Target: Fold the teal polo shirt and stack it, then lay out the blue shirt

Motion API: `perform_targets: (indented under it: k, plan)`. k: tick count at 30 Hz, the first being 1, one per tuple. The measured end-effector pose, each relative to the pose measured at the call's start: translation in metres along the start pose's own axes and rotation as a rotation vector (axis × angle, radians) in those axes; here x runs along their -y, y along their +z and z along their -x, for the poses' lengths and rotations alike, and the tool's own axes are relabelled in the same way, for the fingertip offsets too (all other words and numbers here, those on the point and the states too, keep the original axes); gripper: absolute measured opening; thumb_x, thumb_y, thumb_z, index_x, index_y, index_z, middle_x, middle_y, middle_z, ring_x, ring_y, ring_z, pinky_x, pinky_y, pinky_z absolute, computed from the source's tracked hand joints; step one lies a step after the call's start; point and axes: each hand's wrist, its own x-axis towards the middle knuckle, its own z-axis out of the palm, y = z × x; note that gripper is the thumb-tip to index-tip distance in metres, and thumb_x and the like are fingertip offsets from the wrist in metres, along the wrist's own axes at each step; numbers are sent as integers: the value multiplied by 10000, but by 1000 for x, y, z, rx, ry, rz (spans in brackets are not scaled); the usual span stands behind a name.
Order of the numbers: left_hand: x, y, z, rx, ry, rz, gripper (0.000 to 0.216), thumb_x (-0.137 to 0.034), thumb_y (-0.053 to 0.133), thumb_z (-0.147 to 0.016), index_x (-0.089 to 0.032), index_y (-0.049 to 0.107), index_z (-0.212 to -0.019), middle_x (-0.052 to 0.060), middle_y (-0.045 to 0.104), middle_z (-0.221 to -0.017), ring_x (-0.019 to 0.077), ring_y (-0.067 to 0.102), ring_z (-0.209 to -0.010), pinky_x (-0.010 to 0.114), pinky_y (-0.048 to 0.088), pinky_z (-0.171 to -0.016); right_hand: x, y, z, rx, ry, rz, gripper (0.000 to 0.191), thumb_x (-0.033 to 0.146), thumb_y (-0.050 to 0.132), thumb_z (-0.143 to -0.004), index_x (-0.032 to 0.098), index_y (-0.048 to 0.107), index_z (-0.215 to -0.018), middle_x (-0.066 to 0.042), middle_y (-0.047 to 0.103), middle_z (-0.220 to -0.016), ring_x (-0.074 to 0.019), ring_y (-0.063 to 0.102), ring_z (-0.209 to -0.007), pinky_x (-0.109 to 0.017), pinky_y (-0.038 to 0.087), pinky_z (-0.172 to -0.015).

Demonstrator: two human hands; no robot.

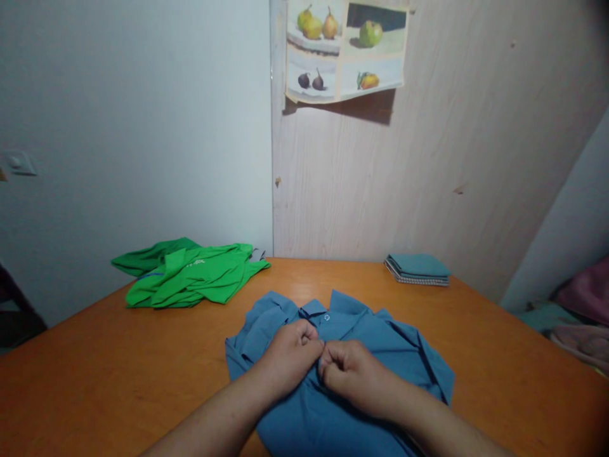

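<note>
A blue button-up shirt (pixel 380 343) lies spread and rumpled in front of me, its collar at the far side. One pale button shows near the collar. My left hand (pixel 292 355) is closed, pinching the shirt at its front opening. Right beside it, my right hand (pixel 352 374) is closed as well, gripping the cloth just right of the opening. The thumbs and fingertips of both hands almost meet. Whatever button or buttonhole may be between the fingers is hidden.
A crumpled bright green garment (pixel 204 273) lies at the back left of the orange-brown table (pixel 143 368). A folded stack of cloth (pixel 417 269), blue-green on top, sits at the back right. Walls stand behind, with fruit pictures (pixel 371 57) pinned up. Pinkish fabric (pixel 587 292) is off to the right.
</note>
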Motion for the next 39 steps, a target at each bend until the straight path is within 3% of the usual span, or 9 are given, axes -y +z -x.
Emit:
perform_targets:
  k: [5, 9, 13, 23, 32, 39]
  plan:
    - [7, -1, 1, 36, -57, -66, 27, -219, 542, -634, -193, 550, -636, -41, 487, -563, 122, 434, -562, 231, 254, -517, 7, -1, 4, 55, -3, -26, 120, 230, 546, -807, 200, 568, -692, 58, 499, -610, -91, 407, -566, -215, 300, -520]
    - [6, -1, 4, 70, -48, -42, 43, -228, 529, -682, -196, 556, -673, -48, 483, -540, 118, 428, -525, 232, 258, -501, 4, -5, -2, -113, 71, -213, 133, 332, 562, -811, 214, 562, -749, 75, 459, -573, -91, 408, -498, -218, 321, -480]
    - [5, -1, 6, 77, -24, -16, 63, -255, 544, -727, -199, 545, -697, -53, 483, -551, 118, 446, -521, 233, 268, -498, -2, -4, -8, -258, 78, -256, 118, 331, 582, -765, 221, 539, -761, 87, 467, -537, -94, 447, -458, -219, 332, -460]
    - [5, -1, 7, 67, 20, -77, 41, -186, 526, -725, -191, 563, -708, -54, 496, -573, 113, 424, -549, 225, 263, -517, -3, -1, -8, -190, 94, -284, 112, 317, 582, -758, 214, 541, -774, 97, 479, -533, -84, 438, -428, -217, 334, -433]
    - [4, 0, 6, 64, 71, -183, 73, -159, 516, -752, -182, 552, -692, -57, 468, -583, 107, 415, -563, 224, 241, -518, -3, 3, -10, -250, 105, -229, 104, 310, 562, -726, 216, 519, -719, 91, 467, -521, -80, 433, -431, -213, 314, -429]
    - [-1, 2, 10, 136, 149, -122, 157, -239, 506, -826, -165, 627, -758, -26, 561, -640, 119, 456, -588, 235, 299, -543, 0, -1, -11, -174, 234, -312, 265, 456, 528, -813, 196, 556, -767, 26, 630, -603, -90, 532, -427, -204, 320, -418]
